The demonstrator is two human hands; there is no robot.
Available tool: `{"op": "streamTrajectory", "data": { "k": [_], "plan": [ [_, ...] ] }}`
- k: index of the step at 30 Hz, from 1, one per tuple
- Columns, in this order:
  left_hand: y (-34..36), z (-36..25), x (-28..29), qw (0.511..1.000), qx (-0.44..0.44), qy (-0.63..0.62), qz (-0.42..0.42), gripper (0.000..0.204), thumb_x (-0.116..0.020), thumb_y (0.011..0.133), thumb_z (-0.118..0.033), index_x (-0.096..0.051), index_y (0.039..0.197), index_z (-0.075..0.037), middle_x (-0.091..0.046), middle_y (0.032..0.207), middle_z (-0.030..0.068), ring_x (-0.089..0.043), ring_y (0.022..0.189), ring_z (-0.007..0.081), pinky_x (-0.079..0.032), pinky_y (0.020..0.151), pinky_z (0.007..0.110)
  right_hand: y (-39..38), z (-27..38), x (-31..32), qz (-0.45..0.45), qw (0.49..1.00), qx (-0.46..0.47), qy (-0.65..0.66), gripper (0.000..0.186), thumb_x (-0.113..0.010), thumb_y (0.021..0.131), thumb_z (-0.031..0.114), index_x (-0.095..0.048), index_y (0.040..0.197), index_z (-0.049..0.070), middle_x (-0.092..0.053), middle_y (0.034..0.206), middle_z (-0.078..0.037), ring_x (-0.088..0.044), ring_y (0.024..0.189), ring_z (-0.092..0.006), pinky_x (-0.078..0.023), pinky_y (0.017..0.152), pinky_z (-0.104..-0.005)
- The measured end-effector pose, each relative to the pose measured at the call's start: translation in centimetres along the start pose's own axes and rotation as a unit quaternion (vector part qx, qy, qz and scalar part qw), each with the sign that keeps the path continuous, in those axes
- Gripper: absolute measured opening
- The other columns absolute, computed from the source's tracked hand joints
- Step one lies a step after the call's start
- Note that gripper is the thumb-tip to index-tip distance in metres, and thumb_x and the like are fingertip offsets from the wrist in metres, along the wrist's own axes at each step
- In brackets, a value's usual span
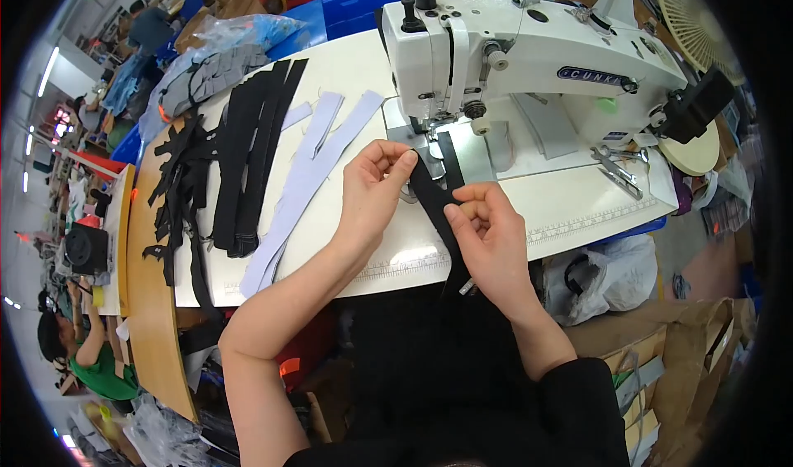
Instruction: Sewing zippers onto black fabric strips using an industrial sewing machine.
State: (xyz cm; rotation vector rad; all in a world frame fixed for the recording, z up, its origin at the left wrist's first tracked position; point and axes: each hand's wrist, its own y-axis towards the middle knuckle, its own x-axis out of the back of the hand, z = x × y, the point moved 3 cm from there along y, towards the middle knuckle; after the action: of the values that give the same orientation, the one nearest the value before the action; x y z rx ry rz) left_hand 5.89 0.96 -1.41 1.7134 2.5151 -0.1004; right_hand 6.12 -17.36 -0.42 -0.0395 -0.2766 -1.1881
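A black fabric strip [434, 196] is stretched between my hands on the white table of a white industrial sewing machine [520, 50]. My left hand [382, 182] pinches its upper end just below the presser foot [429, 132]. My right hand [491, 236] grips it lower down, and its tail drops over the front edge. Another dark strip [448, 153] lies behind, beside the needle plate. Pale lavender strips [297, 182] lie left of my left hand, with long black strips [248, 161] and a tangle of short black pieces [175, 194] farther left.
A ruler strip [562, 226] runs along the front edge. Metal tools [619, 178] rest at the right. Blue bins [351, 9] stand behind, a fan [686, 17] back right, white plastic bags [619, 277] below right. Other people work at left [95, 360] and back left [149, 25].
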Motion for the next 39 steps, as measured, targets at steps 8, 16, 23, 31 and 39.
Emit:
{"op": "streamTrajectory", "data": {
  "k": [8, 16, 23, 31, 39],
  "plan": [
    [2.4, 1.3, 0.6, 0.906, -0.175, 0.385, 0.001, 0.014, -0.077, 0.086, -0.007, -0.073, 0.098, -0.001, -0.071, 0.106, 0.0098, -0.065, 0.095, 0.0239, -0.049, 0.087, 0.037, 2.5, -1.9, -0.5, -0.011, 0.998, -0.001, -0.060, 0.008, -0.069, 0.093, 0.003, -0.067, 0.099, -0.001, -0.071, 0.072, -0.012, -0.068, 0.060, -0.0240, -0.051, 0.060, -0.0347],
    [-0.4, 0.7, -0.4, 0.839, -0.259, 0.467, 0.100, 0.025, -0.070, 0.092, -0.007, -0.075, 0.116, -0.005, -0.069, 0.123, 0.0083, -0.060, 0.116, 0.0275, -0.036, 0.108, 0.043, 2.7, -1.7, 0.0, -0.088, 0.975, 0.063, -0.194, 0.015, -0.076, 0.090, 0.014, -0.069, 0.096, 0.003, -0.068, 0.079, -0.008, -0.066, 0.074, -0.0254, -0.052, 0.062, -0.0372],
    [-0.8, 1.6, -0.6, 0.839, -0.264, 0.468, 0.088, 0.031, -0.069, 0.093, -0.007, -0.073, 0.124, -0.004, -0.062, 0.132, 0.0080, -0.058, 0.115, 0.0268, -0.033, 0.112, 0.044, 3.8, -1.7, -1.3, -0.110, 0.930, 0.113, -0.333, 0.018, -0.079, 0.087, 0.018, -0.069, 0.096, 0.006, -0.063, 0.089, -0.007, -0.063, 0.089, -0.0290, -0.053, 0.068, -0.0410],
    [-1.3, 1.6, -0.2, 0.839, -0.234, 0.477, 0.118, 0.038, -0.068, 0.096, -0.010, -0.067, 0.134, -0.006, -0.062, 0.139, 0.0084, -0.054, 0.136, 0.0281, -0.017, 0.123, 0.056, 4.8, -2.2, -0.6, -0.077, 0.986, 0.007, -0.145, 0.018, -0.077, 0.088, 0.006, -0.063, 0.098, 0.002, -0.067, 0.076, -0.008, -0.064, 0.070, -0.0233, -0.051, 0.062, -0.0352],
    [-1.5, 1.3, -0.3, 0.826, -0.220, 0.503, 0.130, 0.046, -0.070, 0.096, -0.015, -0.062, 0.140, -0.006, -0.059, 0.147, 0.0070, -0.049, 0.144, 0.0302, -0.009, 0.124, 0.064, 6.1, -3.4, -0.2, -0.033, 0.997, -0.047, -0.044, 0.020, -0.075, 0.091, 0.004, -0.055, 0.094, 0.001, -0.061, 0.068, -0.009, -0.060, 0.059, -0.0172, -0.048, 0.057, -0.0325]
  ]
}}
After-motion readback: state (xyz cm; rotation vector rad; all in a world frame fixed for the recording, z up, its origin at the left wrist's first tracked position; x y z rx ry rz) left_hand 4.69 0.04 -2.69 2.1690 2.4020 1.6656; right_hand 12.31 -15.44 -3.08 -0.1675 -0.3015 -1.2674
